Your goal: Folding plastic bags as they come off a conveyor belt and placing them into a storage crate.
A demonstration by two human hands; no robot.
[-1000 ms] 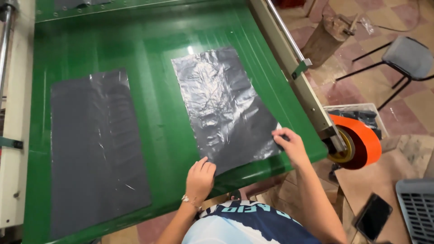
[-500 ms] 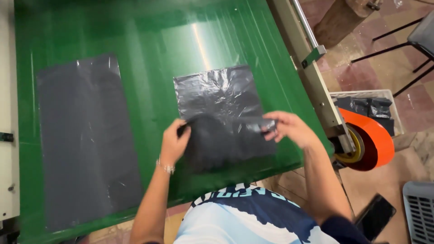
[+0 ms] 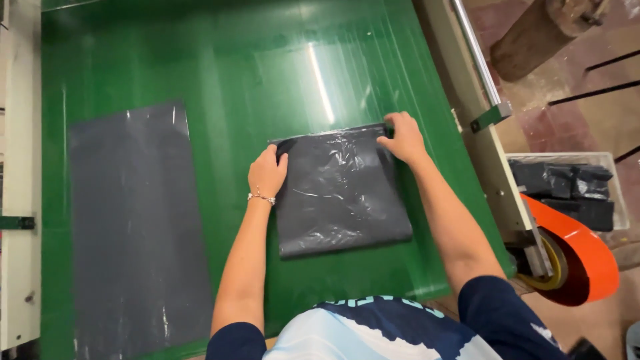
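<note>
A dark grey plastic bag [image 3: 340,193], folded in half, lies on the green belt [image 3: 253,73] in front of me. My left hand [image 3: 267,172] presses on its far left corner, fingers curled over the edge. On the far right corner rests my right hand [image 3: 402,137], pinching the folded edge. A second grey bag [image 3: 137,227] lies flat and unfolded to the left, touched by neither hand.
A cream metal frame rail [image 3: 487,153] borders the belt on the right, with an orange roll [image 3: 573,257] below it. A clear bin [image 3: 577,190] holding folded dark bags sits on the floor at right. A white frame [image 3: 17,200] runs along the left side.
The right-hand bag went from lying flat and long to folded in half. Both hands carried its near edge away from me and now hold it at the far edge.
</note>
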